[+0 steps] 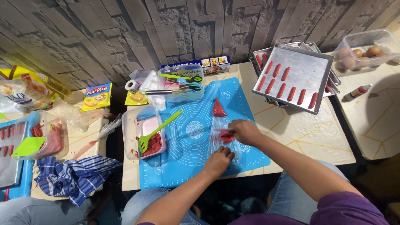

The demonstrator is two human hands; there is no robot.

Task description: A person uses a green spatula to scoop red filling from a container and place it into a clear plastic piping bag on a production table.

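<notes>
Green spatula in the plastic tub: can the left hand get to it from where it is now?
Probably yes. The green spatula leans out of the tub, handle over the blue mat, with nothing between it and the left hand.

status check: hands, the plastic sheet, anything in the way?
Left hand pins clear plastic sheet on blue mat. Right hand presses red paste. Green spatula apart, in container.

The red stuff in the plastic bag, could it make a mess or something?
Maybe. The right hand presses red paste inside the clear piping bag while the left hand pins its end; a hard squeeze might burst it onto the blue mat. The metal tray of red sticks sits tilted on other trays, so a bump could slide it. The green spatula leans out of its container and might tip.
</notes>
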